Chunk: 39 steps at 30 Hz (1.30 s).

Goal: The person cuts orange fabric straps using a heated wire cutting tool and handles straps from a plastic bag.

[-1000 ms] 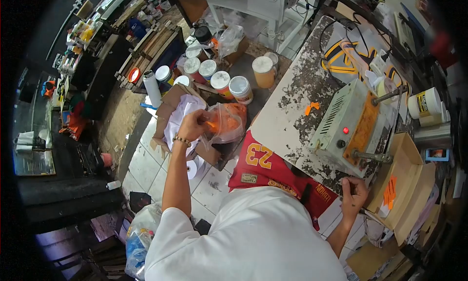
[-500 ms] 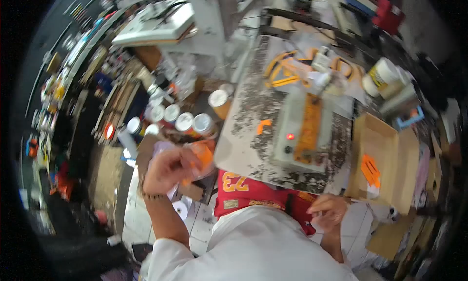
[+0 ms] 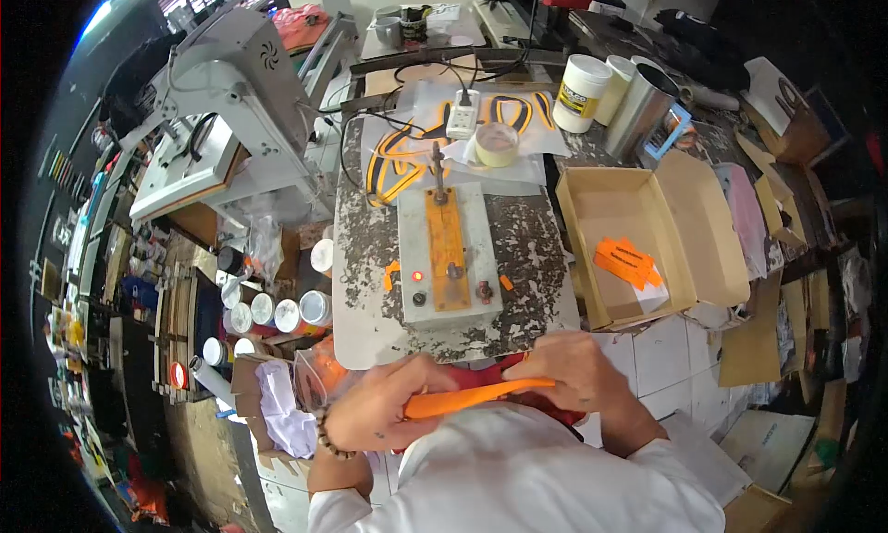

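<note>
both hands, left [image 3: 384, 403] and right [image 3: 575, 374], grip an orange strip [image 3: 472, 397], held taut-looking before our shirt [image 3: 518, 473]; fingers hide its ends, and the red cloth [image 3: 481, 376] behind is mostly covered.

Workshop | metal press mach. [image 3: 231, 80] | worn bench [image 3: 365, 316] | lidded tubs [image 3: 287, 315]

1. The strip [image 3: 472, 399] is coloured plain orange.
2. The bench [image 3: 359, 297] is mottled in white and dark brown.
3. The machine's grey casing [image 3: 413, 232] is marked by a red light [image 3: 417, 277].
4. The cut-outs [image 3: 376, 174] are banded in orange and black.
</note>
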Tool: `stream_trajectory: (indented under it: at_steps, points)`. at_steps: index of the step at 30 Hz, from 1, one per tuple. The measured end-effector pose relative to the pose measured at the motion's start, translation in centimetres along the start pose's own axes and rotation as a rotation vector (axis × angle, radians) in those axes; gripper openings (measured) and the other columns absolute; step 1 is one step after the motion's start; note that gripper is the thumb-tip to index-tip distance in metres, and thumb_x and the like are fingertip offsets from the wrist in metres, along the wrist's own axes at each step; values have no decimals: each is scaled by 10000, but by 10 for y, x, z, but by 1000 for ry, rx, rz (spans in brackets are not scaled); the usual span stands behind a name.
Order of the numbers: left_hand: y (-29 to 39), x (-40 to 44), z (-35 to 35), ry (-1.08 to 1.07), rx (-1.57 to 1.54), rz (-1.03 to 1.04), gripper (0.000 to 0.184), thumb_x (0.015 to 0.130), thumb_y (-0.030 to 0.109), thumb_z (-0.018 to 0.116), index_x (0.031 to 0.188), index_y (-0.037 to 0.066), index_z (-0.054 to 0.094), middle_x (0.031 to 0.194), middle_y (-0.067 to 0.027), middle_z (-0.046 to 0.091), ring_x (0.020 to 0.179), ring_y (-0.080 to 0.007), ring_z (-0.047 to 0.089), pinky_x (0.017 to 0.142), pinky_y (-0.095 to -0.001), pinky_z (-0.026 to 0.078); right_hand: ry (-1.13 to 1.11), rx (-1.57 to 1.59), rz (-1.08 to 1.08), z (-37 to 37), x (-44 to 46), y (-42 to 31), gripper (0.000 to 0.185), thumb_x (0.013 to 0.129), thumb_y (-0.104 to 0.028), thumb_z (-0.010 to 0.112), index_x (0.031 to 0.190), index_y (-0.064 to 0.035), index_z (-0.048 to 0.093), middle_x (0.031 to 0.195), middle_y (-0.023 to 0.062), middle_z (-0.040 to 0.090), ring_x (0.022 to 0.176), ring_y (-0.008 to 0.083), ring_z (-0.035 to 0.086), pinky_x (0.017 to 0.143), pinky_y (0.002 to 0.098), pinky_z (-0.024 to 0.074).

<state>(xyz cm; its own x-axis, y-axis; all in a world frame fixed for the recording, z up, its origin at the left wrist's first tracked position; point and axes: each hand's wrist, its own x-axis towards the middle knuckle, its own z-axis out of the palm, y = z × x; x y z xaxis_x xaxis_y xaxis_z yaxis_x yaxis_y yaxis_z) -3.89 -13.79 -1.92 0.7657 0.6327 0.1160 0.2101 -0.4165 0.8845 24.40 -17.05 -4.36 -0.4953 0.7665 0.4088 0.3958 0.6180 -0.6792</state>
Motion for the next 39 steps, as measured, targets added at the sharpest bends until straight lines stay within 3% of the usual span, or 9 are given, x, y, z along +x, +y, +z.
stream_trajectory:
  at_steps: [4,8,13,16,19,21,24,29,39]
  points:
    - [20,-1,-39,98,210,120,181,806,81,733,938,7,634,885,-119,619,752,-291,623,649,-348,500,216,434,253,-41,-15,0,100,836,-44,702,931,-41,672,728,70,655,651,171,646,559,307,491]
    - [52,-3,-74,263,407,238,176,794,61,717,961,9,702,874,-119,612,744,-248,628,628,-322,500,323,584,214,-69,-15,4,77,867,-18,669,943,-17,674,742,72,665,675,138,646,583,283,494]
    - [64,16,-79,407,372,597,284,675,148,788,935,49,729,700,-53,617,542,-180,602,501,-295,465,-138,447,165,-74,-13,34,144,834,-11,700,978,-17,692,875,90,673,789,185,652,658,287,503]
    - [78,31,-64,337,247,507,271,702,139,755,956,54,715,749,-63,641,587,-193,629,517,-316,484,-473,394,205,-79,-8,34,366,792,-27,756,1148,-59,674,1037,96,665,931,201,637,729,302,500]
    - [86,63,-45,151,321,623,186,714,86,734,896,59,705,744,-46,647,641,-213,659,538,-312,512,-315,149,226,-79,22,3,416,815,-108,765,1202,-44,624,1067,90,666,953,250,648,822,351,519]
    - [90,80,-34,125,352,659,142,695,61,753,832,63,718,695,-29,647,623,-221,666,532,-295,520,-46,428,-116,-72,40,-2,552,777,-82,798,1270,-3,563,1131,107,660,1053,241,639,875,374,522]
    - [92,94,-35,59,405,614,135,730,57,751,859,73,714,717,-34,651,661,-210,669,551,-301,523,85,763,54,-57,44,-18,530,772,-30,796,1245,32,567,1177,133,646,1113,218,619,886,364,531]
    - [82,99,-47,351,305,459,107,763,44,772,859,42,724,744,-81,687,623,-178,660,558,-274,505,216,517,140,-65,74,-26,342,861,12,700,1192,-34,625,960,57,681,879,133,662,792,276,542]
    - [73,99,-63,501,290,472,91,804,57,744,877,17,707,750,-87,676,630,-193,653,581,-295,501,161,406,102,-67,104,-15,300,916,-28,642,1213,-52,606,929,34,661,880,92,623,809,267,512]
